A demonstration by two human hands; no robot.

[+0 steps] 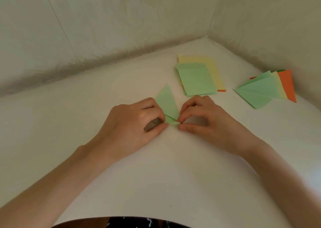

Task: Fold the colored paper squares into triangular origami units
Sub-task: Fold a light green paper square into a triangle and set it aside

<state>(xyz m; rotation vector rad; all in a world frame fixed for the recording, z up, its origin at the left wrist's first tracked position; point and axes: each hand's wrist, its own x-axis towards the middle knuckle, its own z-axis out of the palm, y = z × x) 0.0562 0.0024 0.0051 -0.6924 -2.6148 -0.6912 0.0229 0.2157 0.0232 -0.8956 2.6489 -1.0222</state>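
The half-folded green paper lies on the white table between both hands: the left hand pinches its lower left edge, and the right hand has thumb and forefinger closed on the small curled tip at the bottom corner. That tip already looks rolled rather than flat, so pressing it down crooked would likely set a skewed crease (hard to undo in thin paper). If the left hand's pinch slips, the layers could slide apart, giving a unit unlike the finished triangles at the right.

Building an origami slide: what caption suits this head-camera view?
Left hand and right hand pinch a half-folded green paper on the white table; paper squares and folded triangles lie beyond.
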